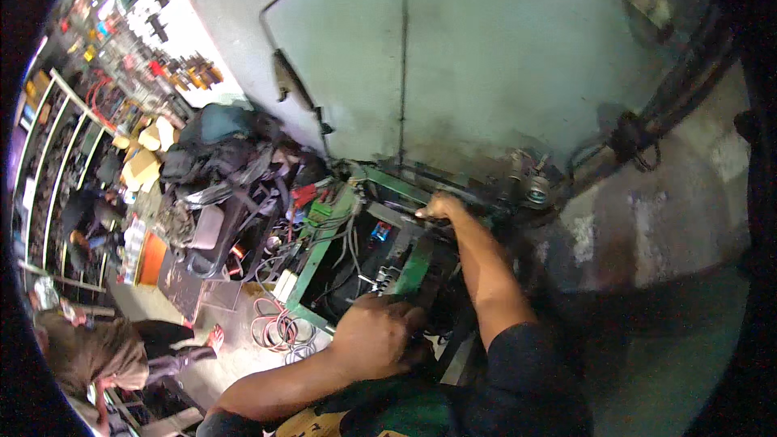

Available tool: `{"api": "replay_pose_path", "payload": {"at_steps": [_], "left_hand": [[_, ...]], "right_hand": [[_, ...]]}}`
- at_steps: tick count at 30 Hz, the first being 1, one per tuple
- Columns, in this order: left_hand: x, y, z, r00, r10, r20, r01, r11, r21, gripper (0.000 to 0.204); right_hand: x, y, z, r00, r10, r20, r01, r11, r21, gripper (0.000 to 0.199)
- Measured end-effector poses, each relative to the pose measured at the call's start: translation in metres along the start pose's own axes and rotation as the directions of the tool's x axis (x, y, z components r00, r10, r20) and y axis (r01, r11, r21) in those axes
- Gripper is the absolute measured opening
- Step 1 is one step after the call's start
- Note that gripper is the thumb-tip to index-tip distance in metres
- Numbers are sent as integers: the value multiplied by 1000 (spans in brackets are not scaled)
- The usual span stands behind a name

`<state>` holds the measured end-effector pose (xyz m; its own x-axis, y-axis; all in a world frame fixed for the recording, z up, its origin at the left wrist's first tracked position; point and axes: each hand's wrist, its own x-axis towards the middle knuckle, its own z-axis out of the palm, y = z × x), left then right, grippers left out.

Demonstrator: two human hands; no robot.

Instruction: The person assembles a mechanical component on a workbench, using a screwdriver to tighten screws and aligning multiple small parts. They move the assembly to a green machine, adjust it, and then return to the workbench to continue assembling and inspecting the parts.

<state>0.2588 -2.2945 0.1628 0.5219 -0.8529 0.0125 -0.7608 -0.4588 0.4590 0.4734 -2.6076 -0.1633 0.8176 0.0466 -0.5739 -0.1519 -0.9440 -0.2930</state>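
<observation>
In front of me stands a green metal machine frame (312,275), open at the top, with dark parts and cables inside. My left hand (376,336) is closed in a fist at its near edge; whatever it grips is hidden under the knuckles. Just beyond that fist sits a row of small shiny metal fittings (387,277). My right hand (439,206) is closed at the far side of the frame, thumb toward the left, its fingertips out of sight. Left of it, a small blue part (381,231) shows inside the frame.
Coiled red and white cables (279,328) lie on the floor at the left. Behind them rises a heap of dark bags and clothes (222,146). Another person (97,352) is at the lower left, near shelving (57,170). A large pale green panel (502,48) stands ahead.
</observation>
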Motion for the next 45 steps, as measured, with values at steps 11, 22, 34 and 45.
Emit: {"api": "replay_pose_path", "payload": {"at_steps": [11,22,34,45], "left_hand": [[-4,-36,-16,992,-48,-115,-8,895,-447,62],[136,-169,-137,529,-523,-669,270,850,-452,68],[49,-288,-118,868,-297,-399,280,955,-102,48],[-11,-289,55,945,-75,319,72,997,21,66]], "right_hand": [[-40,20,31,979,138,-148,39,589,807,77],[-372,-157,-21,503,250,-827,403,779,481,67],[-350,-249,-26,567,135,-813,-41,990,135,69],[-347,-237,-22,611,146,-778,-116,989,94,53]]}}
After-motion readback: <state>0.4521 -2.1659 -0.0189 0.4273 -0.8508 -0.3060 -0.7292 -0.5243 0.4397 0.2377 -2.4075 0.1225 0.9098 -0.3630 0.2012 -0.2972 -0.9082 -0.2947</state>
